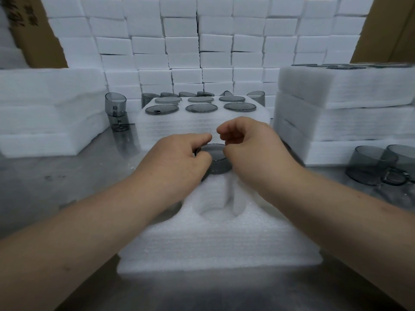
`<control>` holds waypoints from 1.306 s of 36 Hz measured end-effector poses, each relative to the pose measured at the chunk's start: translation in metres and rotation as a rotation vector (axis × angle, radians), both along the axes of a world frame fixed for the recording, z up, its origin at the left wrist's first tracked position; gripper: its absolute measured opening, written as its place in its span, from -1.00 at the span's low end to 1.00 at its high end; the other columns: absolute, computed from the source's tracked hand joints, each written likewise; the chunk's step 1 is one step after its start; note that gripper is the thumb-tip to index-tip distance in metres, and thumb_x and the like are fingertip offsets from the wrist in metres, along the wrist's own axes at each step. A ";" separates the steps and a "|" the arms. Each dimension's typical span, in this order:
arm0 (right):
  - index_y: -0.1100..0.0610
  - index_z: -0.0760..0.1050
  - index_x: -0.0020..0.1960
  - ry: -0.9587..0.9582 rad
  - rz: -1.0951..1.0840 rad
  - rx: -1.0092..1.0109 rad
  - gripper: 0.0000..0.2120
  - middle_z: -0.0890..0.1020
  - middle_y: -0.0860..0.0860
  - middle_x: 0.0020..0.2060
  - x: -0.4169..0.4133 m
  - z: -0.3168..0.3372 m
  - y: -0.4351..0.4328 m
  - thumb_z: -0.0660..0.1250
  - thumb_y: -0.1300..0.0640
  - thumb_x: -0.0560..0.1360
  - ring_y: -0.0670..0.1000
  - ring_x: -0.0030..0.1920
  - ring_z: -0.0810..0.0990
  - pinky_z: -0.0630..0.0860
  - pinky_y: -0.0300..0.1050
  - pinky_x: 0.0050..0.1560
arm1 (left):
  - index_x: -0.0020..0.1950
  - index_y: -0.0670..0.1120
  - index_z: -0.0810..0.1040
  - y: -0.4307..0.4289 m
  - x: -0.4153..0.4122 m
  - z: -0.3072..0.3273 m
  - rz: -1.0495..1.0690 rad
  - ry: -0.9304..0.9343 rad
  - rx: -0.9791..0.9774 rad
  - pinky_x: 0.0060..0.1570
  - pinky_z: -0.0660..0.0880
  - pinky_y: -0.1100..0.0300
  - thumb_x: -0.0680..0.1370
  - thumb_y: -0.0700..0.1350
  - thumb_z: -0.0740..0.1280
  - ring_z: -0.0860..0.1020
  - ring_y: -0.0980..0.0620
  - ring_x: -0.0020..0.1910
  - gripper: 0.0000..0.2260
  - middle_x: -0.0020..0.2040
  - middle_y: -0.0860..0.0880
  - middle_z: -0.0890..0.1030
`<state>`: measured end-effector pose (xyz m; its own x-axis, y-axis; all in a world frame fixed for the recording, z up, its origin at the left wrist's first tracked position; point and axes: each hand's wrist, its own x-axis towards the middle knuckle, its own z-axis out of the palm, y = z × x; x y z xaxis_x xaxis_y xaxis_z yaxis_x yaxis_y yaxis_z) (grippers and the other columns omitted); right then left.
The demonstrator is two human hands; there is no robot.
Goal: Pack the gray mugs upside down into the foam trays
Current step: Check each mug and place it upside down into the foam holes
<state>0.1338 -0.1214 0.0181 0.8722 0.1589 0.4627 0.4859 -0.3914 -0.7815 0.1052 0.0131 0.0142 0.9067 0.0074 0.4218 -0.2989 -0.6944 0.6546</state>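
- The gray mug (215, 161) sits bottom-up between your hands, partly sunk in a far pocket of the near foam tray (213, 239). Its flat base shows above the foam.
- Your left hand (177, 158) curls round the mug's left side. Your right hand (251, 149) pinches the right edge of the base, with the other fingers bent above it.
- The mug looks like smoky glass, so it is probably stiff, smooth, fairly light and easy to chip. The handle is hidden, so I cannot tell which way it points.
- Grip the wall just under the base from both sides, not the base rim alone, since slick glass could slip from a fingertip pinch.
- The foam is soft and will likely grab the wall, so press down evenly and avoid twisting.
- The empty pocket (215, 207) nearer you is open for another mug.
- Loose mugs (368, 164) wait on the metal table (67, 180) to your right. A filled tray (202, 124) lies just behind.
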 end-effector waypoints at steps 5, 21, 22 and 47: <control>-0.11 0.41 -0.12 0.009 0.017 -0.059 -0.61 0.51 -0.16 -0.12 0.001 0.000 -0.001 0.18 0.40 0.38 -0.11 -0.03 0.50 0.40 -0.39 -0.15 | -0.08 0.18 0.60 -0.001 -0.001 0.000 -0.017 0.008 0.020 -0.12 0.48 0.13 0.43 -0.15 0.22 0.51 0.10 -0.29 -0.74 -0.30 0.05 0.58; -0.16 0.37 -0.28 0.040 0.034 -0.205 -0.60 0.45 -0.23 -0.23 0.001 0.000 -0.001 0.21 0.38 0.38 -0.23 -0.24 0.42 0.35 -0.40 -0.30 | -0.02 0.27 0.53 -0.001 -0.001 0.003 0.017 0.077 0.111 -0.08 0.50 0.23 0.40 -0.15 0.28 0.56 0.21 -0.14 -0.69 -0.20 0.30 0.54; -0.16 0.37 -0.28 0.042 0.036 -0.208 -0.61 0.45 -0.23 -0.23 0.001 0.000 -0.001 0.22 0.37 0.38 -0.24 -0.24 0.42 0.35 -0.39 -0.29 | 0.06 0.24 0.55 -0.001 -0.001 0.003 0.024 0.078 0.129 -0.08 0.47 0.26 0.41 -0.14 0.28 0.55 0.20 -0.09 -0.67 -0.16 0.30 0.53; -0.05 0.40 -0.07 0.036 0.004 -0.224 -0.72 0.51 -0.12 -0.15 -0.004 0.002 0.002 0.19 0.32 0.39 -0.15 -0.22 0.43 0.32 -0.30 -0.28 | -0.06 0.20 0.47 0.002 0.004 0.000 -0.006 0.021 0.153 -0.33 0.34 0.53 0.41 -0.14 0.33 0.46 0.42 -0.28 -0.76 -0.17 0.26 0.57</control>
